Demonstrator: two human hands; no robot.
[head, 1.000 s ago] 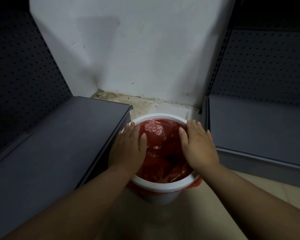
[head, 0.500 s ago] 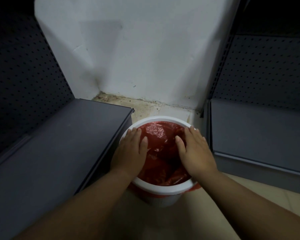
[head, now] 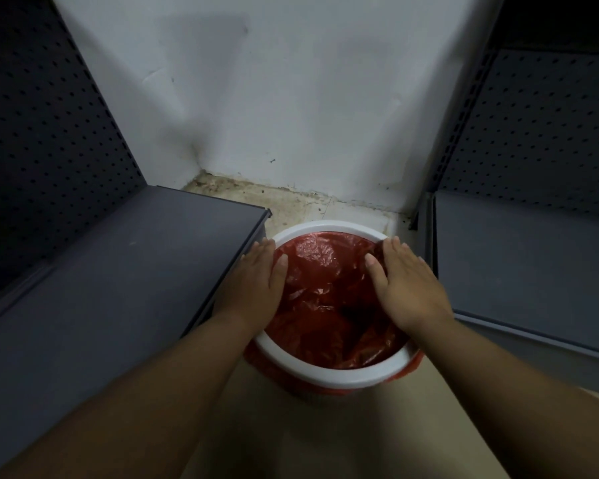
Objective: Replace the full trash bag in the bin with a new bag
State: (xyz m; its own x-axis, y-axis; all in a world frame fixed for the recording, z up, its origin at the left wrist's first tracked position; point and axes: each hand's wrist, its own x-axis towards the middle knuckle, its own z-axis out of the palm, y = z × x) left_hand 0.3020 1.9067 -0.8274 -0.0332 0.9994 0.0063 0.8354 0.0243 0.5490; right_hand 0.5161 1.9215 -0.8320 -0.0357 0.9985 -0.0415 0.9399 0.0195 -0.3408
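Both hands lie flat with fingers spread on the white rim ring (head: 329, 376) of the small bin: the left hand (head: 256, 285) on the left edge, the right hand (head: 407, 288) on the right, neither gripping. The red trash bag (head: 329, 305) lines the bin, wedged between two grey shelves (head: 118, 288) on the floor. Uneven pressing could tip the light bin or pinch and tear the thin plastic.
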